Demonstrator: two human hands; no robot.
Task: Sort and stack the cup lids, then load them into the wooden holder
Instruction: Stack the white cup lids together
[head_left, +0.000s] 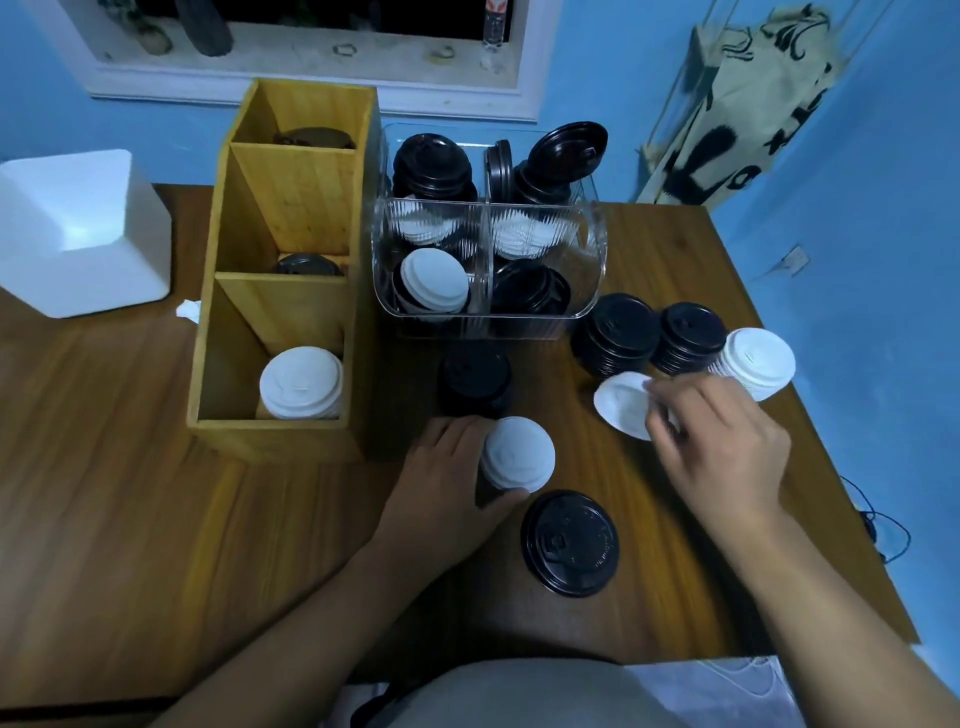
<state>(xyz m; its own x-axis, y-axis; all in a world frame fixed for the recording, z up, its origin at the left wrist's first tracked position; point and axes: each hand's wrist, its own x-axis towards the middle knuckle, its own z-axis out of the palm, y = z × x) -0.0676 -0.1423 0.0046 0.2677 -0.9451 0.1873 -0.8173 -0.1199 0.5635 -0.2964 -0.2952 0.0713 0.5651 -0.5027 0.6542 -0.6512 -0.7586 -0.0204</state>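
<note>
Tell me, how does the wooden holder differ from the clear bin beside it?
The wooden holder is opaque; the clear bin shows its lids through ribbed walls. The holder has three compartments in a row; the bin has four in a grid. Both hold black and white lids.

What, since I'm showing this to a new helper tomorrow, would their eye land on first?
Probably the two hands at the centre: the left hand grips a short stack topped by a white lid, and the right hand pinches a single white lid to its right. Next, the wooden holder on the left, with white lids in its nearest compartment, and the clear bin of black and white lids beside it.
</note>
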